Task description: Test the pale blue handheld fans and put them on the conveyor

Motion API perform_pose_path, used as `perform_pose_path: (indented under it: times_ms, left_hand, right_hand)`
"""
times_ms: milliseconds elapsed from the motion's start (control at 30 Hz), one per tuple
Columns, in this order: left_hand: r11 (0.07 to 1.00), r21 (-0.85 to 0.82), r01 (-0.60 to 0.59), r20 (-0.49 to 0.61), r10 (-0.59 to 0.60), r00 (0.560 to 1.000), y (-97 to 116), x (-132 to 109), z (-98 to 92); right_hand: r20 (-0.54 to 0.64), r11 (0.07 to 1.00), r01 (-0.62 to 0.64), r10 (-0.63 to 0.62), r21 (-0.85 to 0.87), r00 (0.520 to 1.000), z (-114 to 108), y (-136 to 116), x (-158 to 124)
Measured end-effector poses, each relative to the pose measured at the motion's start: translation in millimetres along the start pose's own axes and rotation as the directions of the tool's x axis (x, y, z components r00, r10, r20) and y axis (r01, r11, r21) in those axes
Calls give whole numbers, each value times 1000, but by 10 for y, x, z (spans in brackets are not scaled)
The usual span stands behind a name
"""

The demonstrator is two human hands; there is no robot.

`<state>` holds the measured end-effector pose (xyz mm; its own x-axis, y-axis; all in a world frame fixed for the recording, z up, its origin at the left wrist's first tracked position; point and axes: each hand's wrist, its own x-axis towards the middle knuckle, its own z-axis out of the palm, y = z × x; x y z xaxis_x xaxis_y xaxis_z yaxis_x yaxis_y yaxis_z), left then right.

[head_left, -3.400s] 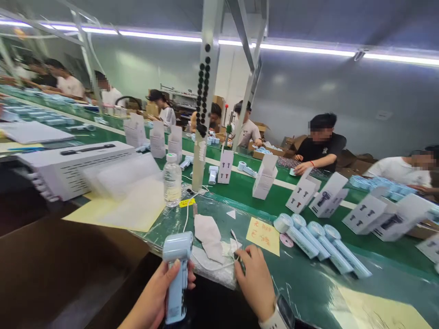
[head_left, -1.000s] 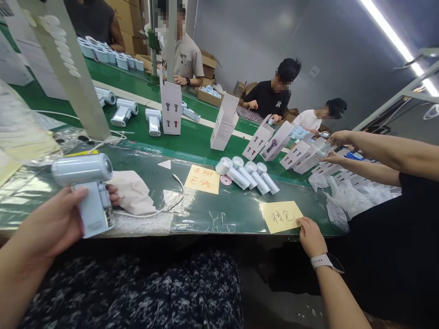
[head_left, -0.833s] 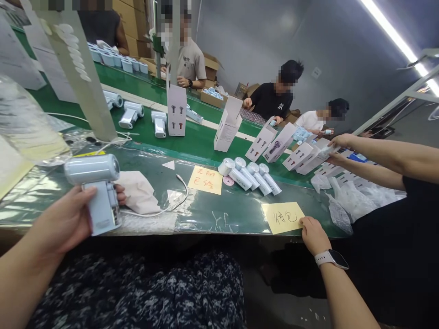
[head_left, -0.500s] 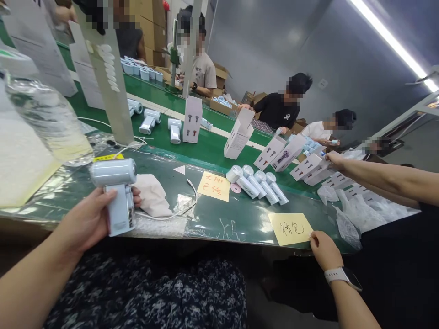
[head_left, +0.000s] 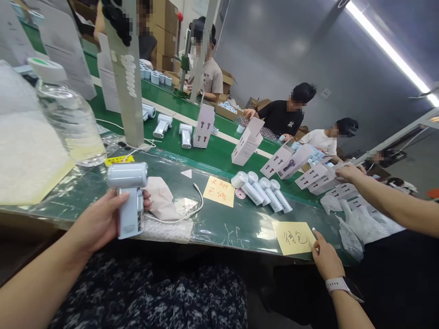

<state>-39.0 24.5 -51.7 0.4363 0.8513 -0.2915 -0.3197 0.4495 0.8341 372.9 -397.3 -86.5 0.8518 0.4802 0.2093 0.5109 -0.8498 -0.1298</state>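
My left hand (head_left: 103, 221) is wrapped round the handle of a light-blue handheld fan (head_left: 127, 176), held upright over the table's front edge. Its barrel-shaped head points sideways above my thumb. At the right edge of a yellow note with handwriting (head_left: 291, 238), my right hand (head_left: 327, 259) rests near the tabletop. The index finger stretches out, apart from the thumb, with a small white spot at its tip too small to name. Several matching fans (head_left: 252, 191) lie in a row beside a second yellow note (head_left: 219, 192). A white cable (head_left: 197, 208) and a pale cloth (head_left: 159, 197) lie right of the held fan.
A clear bottle (head_left: 73, 119) and a metal post (head_left: 128, 91) stand at left. White printed boxes (head_left: 247, 141) stand along the green belt. A co-worker's arm (head_left: 387, 194) reaches in from the right, above plastic bags (head_left: 370, 224). Other people sit across the belt.
The view has shifted a little, so the scene sits further right. My right index finger has straightened away from the note's edge. My left hand still holds the fan.
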Motion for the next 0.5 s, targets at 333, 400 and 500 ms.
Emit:
perform_pose_path:
  times_ms: [333,400,500]
  left_hand:
    - [988,-155,24,155,0,988,-124,-72,-153]
    - [982,-189,18,209,22,978,-169,-58,-202]
    - [971,-240,11,245,49,968,-214,-60,-258]
  right_hand:
    - [-124,586,30,121,809,985,-83,-2130,289]
    - [-37,272,42,-24,961,999,-87,-2982,269]
    - [-82,100,104,-208,989,975,-137,-4167,256]
